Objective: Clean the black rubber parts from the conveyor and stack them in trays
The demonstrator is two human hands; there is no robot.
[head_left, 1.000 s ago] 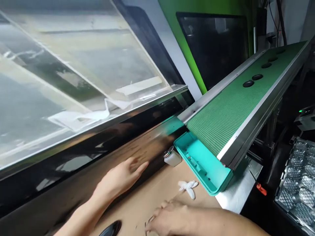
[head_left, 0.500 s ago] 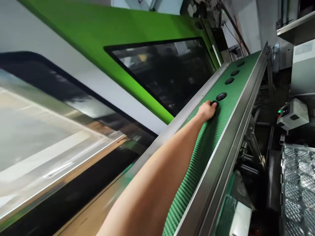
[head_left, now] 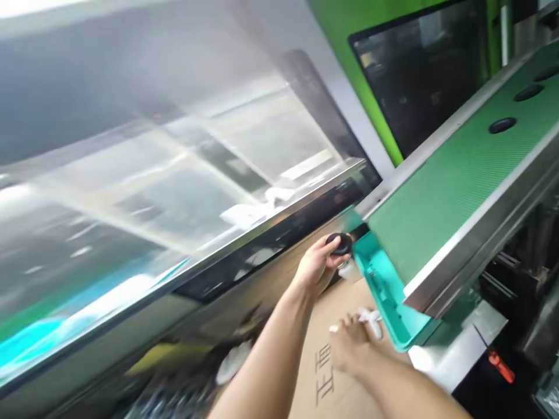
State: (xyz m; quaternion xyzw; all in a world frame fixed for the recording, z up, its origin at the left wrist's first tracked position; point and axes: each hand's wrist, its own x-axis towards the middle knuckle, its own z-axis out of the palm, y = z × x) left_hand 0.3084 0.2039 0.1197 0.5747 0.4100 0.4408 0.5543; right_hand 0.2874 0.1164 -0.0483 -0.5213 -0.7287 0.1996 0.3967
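My left hand point(head_left: 321, 262) pinches a round black disc point(head_left: 338, 244) between thumb and fingers, held above the cardboard beside the conveyor's near end. Lower down, my right hand point(head_left: 351, 346) is over the cardboard surface point(head_left: 314, 384), palm down, fingers slightly apart and a little blurred. Just right of its fingers is a small white object point(head_left: 371, 320) whose kind I cannot make out. More black discs, among them a near one point(head_left: 502, 125), lie spaced along the green conveyor belt point(head_left: 445, 203).
A teal tray point(head_left: 379, 297) sits under the belt's near end. Metal side rails point(head_left: 480, 227) edge the conveyor. Behind it stands a green and white machine point(head_left: 332, 35) with dark windows. A red-handled tool point(head_left: 501, 366) is at lower right.
My left hand has lifted a black disc off the belt and brought it back past the conveyor's end. My right hand has come into view. The camera has swung left.
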